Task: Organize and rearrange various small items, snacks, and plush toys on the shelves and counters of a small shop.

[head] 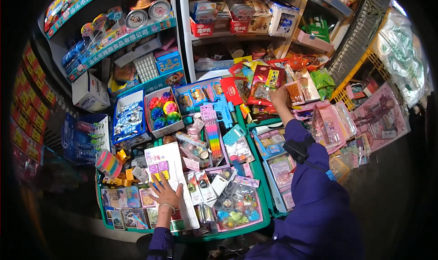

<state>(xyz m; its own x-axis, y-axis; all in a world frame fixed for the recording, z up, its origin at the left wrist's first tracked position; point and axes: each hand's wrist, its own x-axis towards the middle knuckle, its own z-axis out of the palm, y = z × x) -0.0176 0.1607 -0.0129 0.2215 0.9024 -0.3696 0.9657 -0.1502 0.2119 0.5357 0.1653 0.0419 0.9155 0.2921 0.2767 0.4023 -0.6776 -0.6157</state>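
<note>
My left hand (pixel 166 193) rests with fingers spread on a white backing card (pixel 171 159). Small purple and yellow packets (pixel 160 169) are fixed to that card, just above my fingertips. Farther away, my right hand (pixel 280 97) pinches the lower right part of a dark red snack packet (pixel 266 80), which has a clear window and bears writing. Its thumb is largely hidden. Beside that hand lies a packet of brown snack sticks (pixel 294 93). To the left of the dark red packet is a bright red packet (pixel 230 90).
A green-rimmed bin (pixel 261 191) holds small toys, including a blue toy gun (pixel 223 111). Behind it sit a box of glittery balls (pixel 181 125) and a blue box of wrapped snacks (pixel 130 142). Shelves (pixel 184 23) rise at the back; a yellow crate (pixel 356 63) stands right.
</note>
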